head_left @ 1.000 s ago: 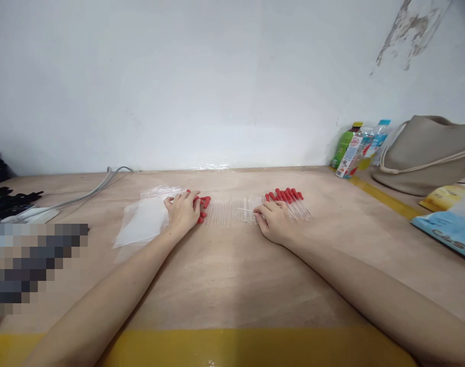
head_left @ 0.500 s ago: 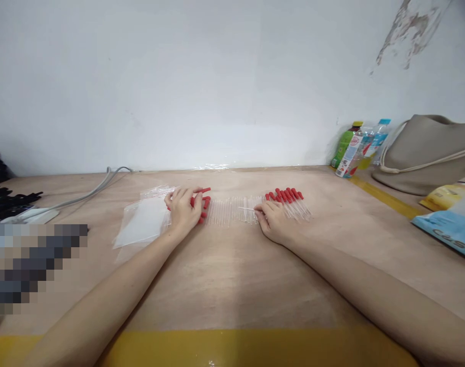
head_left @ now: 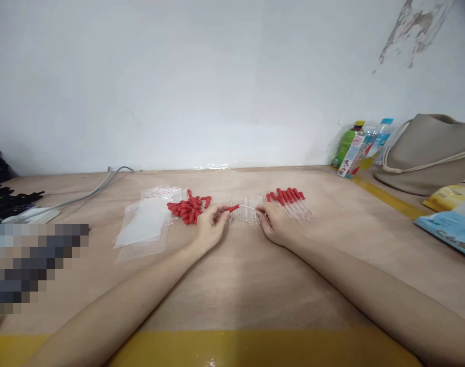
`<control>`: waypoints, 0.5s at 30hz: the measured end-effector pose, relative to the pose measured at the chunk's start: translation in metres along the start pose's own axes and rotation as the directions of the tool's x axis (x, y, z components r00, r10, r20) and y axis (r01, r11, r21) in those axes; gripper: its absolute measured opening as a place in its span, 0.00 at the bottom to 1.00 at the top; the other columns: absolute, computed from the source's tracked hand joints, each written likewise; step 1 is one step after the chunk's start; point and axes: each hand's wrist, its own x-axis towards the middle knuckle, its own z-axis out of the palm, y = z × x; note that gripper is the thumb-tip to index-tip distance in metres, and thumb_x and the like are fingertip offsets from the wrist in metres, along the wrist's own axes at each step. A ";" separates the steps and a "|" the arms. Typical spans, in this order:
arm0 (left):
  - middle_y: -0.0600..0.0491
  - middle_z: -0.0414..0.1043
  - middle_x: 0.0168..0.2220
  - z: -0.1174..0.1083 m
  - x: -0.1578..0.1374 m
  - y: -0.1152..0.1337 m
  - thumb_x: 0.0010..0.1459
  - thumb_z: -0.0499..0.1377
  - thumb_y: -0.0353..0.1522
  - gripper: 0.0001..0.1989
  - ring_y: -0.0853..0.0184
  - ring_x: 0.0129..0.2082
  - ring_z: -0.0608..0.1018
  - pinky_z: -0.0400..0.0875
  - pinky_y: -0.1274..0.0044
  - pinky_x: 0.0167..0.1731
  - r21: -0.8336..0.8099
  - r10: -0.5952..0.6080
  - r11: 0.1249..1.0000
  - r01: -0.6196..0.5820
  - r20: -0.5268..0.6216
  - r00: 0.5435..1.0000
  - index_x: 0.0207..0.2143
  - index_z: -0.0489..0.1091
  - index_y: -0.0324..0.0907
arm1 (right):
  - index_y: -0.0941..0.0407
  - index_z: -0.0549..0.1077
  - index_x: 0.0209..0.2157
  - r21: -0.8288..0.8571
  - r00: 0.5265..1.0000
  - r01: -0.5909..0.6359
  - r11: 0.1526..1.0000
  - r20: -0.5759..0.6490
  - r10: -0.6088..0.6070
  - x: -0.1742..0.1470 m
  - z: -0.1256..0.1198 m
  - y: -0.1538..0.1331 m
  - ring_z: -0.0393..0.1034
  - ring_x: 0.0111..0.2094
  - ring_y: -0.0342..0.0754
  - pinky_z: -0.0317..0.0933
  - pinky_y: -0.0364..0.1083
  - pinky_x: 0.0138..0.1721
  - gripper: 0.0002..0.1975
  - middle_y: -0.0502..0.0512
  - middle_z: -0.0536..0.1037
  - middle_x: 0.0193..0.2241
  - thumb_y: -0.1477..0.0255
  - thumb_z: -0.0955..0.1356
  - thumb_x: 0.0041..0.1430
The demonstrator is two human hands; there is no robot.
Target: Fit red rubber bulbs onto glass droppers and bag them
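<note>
Head view: a red bulb (head_left: 234, 208) is at scene centre, clamped in the left hand (head_left: 212, 224), its tip pointing right toward a clear tube (head_left: 248, 207) pinched in the right hand (head_left: 275, 220). Loose red bulbs (head_left: 185, 209) lie left of the tube row (head_left: 245, 216); bulb-fitted tubes (head_left: 288, 195) lie right.

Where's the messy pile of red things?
In the head view, the red pile lies left of centre, between the clear plastic bags and the left hand.

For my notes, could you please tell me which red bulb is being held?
The red bulb in the left hand, pointing at the clear tube in the right hand; the other bulbs lie loose or cap a row of tubes.
</note>
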 end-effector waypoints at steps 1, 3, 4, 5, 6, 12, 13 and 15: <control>0.50 0.74 0.32 0.000 0.000 0.001 0.54 0.56 0.33 0.09 0.67 0.30 0.76 0.71 0.75 0.33 -0.017 -0.006 1.000 0.006 0.003 1.000 0.37 0.69 0.39 | 0.58 0.66 0.34 -0.006 1.000 0.002 1.000 0.007 -0.002 0.000 0.000 0.000 0.64 0.31 0.46 0.55 0.47 0.36 0.08 0.55 0.71 0.28 0.73 0.58 0.59; 0.51 0.74 0.30 0.001 0.000 0.002 0.52 0.57 0.34 0.10 0.68 0.28 0.76 0.71 0.77 0.29 -0.050 -0.026 0.998 0.026 0.020 0.999 0.36 0.68 0.39 | 0.58 0.67 0.34 -0.014 0.999 0.012 1.000 0.030 -0.011 0.000 -0.001 -0.001 0.64 0.30 0.46 0.54 0.47 0.37 0.08 0.54 0.72 0.28 0.73 0.58 0.59; 0.51 0.74 0.29 0.002 0.000 0.002 0.51 0.58 0.34 0.10 0.68 0.27 0.76 0.70 0.77 0.28 -0.056 -0.030 0.998 0.032 0.032 0.999 0.36 0.68 0.39 | 0.58 0.67 0.34 -0.017 0.999 0.020 1.000 0.044 -0.019 0.000 -0.002 -0.002 0.64 0.30 0.46 0.54 0.47 0.37 0.08 0.54 0.72 0.28 0.74 0.58 0.59; 0.51 0.73 0.29 0.002 0.000 0.002 0.51 0.59 0.35 0.11 0.69 0.26 0.75 0.70 0.78 0.26 -0.048 -0.027 0.998 0.029 0.042 0.999 0.36 0.68 0.39 | 0.57 0.67 0.34 -0.019 0.998 0.030 0.999 0.055 -0.029 0.000 -0.003 -0.004 0.64 0.31 0.46 0.54 0.47 0.37 0.08 0.54 0.73 0.29 0.74 0.58 0.59; 0.51 0.73 0.29 0.002 0.000 0.002 0.51 0.59 0.35 0.11 0.69 0.25 0.74 0.70 0.78 0.26 -0.026 -0.013 1.000 0.015 0.048 0.999 0.36 0.68 0.39 | 0.57 0.67 0.35 -0.020 0.997 0.041 0.999 0.063 -0.040 0.001 -0.004 -0.006 0.64 0.31 0.45 0.54 0.46 0.37 0.08 0.54 0.73 0.29 0.74 0.58 0.59; 0.51 0.71 0.32 -0.004 0.001 0.005 0.54 0.57 0.34 0.08 0.68 0.30 0.72 0.68 0.75 0.30 0.160 0.189 0.966 -0.204 0.103 0.976 0.35 0.72 0.42 | 0.57 0.68 0.34 -0.029 0.993 0.083 0.996 0.082 -0.081 0.001 -0.007 -0.013 0.63 0.30 0.44 0.53 0.45 0.36 0.08 0.52 0.73 0.27 0.72 0.59 0.59; 0.51 0.71 0.32 -0.005 0.001 0.006 0.55 0.57 0.34 0.08 0.68 0.31 0.72 0.68 0.75 0.32 0.170 0.217 0.956 -0.237 0.129 0.968 0.35 0.73 0.43 | 0.56 0.68 0.33 -0.033 0.994 0.080 0.996 0.082 -0.077 0.001 -0.006 -0.012 0.63 0.29 0.44 0.52 0.45 0.36 0.09 0.52 0.72 0.27 0.71 0.59 0.60; 0.51 0.71 0.32 -0.007 -0.001 0.009 0.56 0.55 0.34 0.08 0.67 0.33 0.73 0.68 0.74 0.34 0.177 0.262 0.940 -0.294 0.181 0.948 0.36 0.72 0.43 | 0.56 0.69 0.33 -0.041 0.993 0.086 0.995 0.085 -0.082 0.000 -0.004 -0.009 0.63 0.28 0.43 0.51 0.45 0.36 0.11 0.52 0.72 0.26 0.69 0.58 0.61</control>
